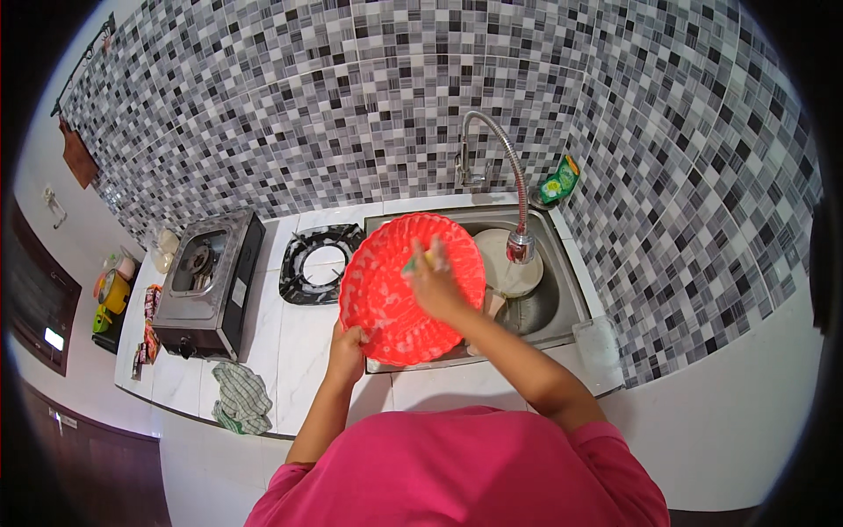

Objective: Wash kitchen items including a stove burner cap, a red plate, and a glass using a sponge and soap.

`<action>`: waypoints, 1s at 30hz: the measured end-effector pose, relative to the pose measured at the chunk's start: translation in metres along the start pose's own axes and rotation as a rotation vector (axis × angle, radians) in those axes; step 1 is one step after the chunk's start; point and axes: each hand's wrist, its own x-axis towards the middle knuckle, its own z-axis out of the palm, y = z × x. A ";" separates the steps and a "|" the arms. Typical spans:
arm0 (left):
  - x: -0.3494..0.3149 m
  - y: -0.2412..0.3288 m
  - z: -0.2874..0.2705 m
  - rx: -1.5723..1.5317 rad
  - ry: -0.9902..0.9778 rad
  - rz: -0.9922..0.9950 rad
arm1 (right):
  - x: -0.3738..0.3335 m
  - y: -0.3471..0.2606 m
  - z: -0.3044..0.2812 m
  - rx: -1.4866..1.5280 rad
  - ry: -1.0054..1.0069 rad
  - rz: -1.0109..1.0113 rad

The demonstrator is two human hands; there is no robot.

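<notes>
A large red plate [395,303] with a scalloped rim, streaked with white suds, is tilted toward me over the left part of the sink [575,294]. My left hand [348,349] grips its lower left edge, thumb on the inner face. Against the plate's inside, my right hand [433,288] is closed around a sponge [410,266], of which a green and yellow part shows; the fingers are blurred. Behind the plate, a pale round dish [507,263] and a light-coloured handle [497,305] lie in the sink, partly hidden.
A flexible faucet [520,241] hangs over the sink's right side. A green pouch [560,182] stands in the back corner. To the left are a black stove grate [320,263], a portable stove [211,285] and a checked cloth [241,397] at the counter's front edge.
</notes>
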 end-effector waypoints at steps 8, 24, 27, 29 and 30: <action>0.001 -0.010 -0.009 -0.107 0.047 0.003 | 0.003 -0.001 -0.026 -0.218 -0.186 -0.094; -0.001 0.001 0.015 0.138 -0.055 -0.039 | 0.036 -0.023 -0.031 -0.295 -0.008 -0.049; -0.008 0.006 0.023 0.135 -0.037 -0.014 | 0.052 0.006 -0.048 -0.254 0.127 0.206; -0.005 0.004 0.022 0.161 -0.051 -0.021 | 0.052 0.001 -0.041 -0.210 0.127 0.214; -0.003 0.003 0.020 0.187 -0.065 -0.028 | 0.051 -0.008 -0.039 -0.167 0.126 0.221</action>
